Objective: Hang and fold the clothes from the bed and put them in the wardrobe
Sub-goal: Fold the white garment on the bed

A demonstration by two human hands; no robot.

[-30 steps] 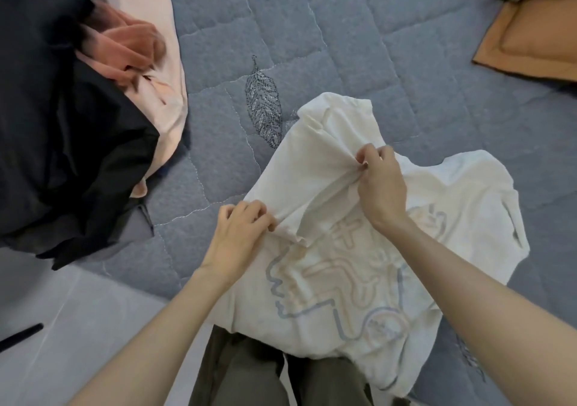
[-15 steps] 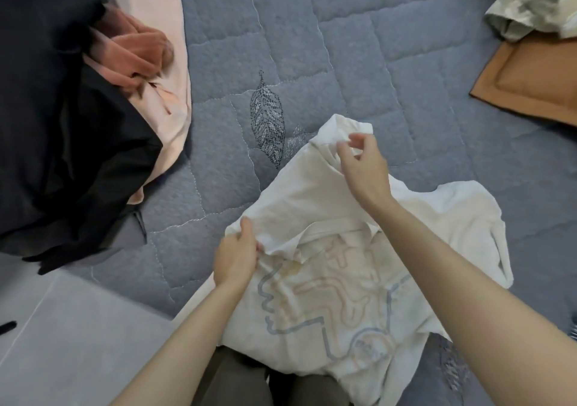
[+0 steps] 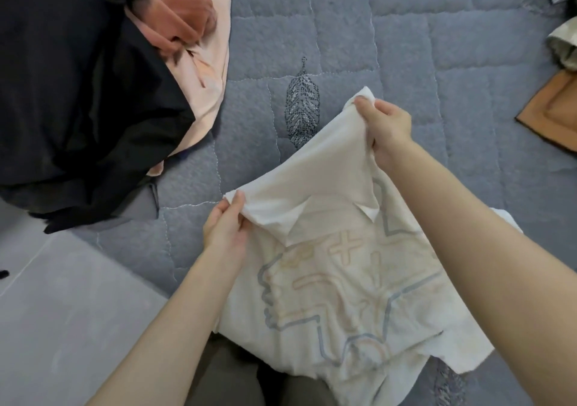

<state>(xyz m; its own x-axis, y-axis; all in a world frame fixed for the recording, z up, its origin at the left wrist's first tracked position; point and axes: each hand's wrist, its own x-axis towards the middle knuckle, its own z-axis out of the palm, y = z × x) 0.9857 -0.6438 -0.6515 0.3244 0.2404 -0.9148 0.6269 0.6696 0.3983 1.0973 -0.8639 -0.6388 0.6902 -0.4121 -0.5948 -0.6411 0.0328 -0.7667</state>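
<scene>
While the left hand (image 3: 226, 229) pinches the white shirt (image 3: 337, 280), the right hand (image 3: 385, 127) grips its far corner.

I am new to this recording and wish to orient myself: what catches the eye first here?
A white shirt with a line drawing fills the centre, its folded edge pinched by the left hand and the right hand. A black garment and pink clothes lie piled at the upper left of the grey quilt.

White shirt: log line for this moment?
stage: folding | left hand: grips white shirt edge | right hand: grips far corner | place: bed
</scene>
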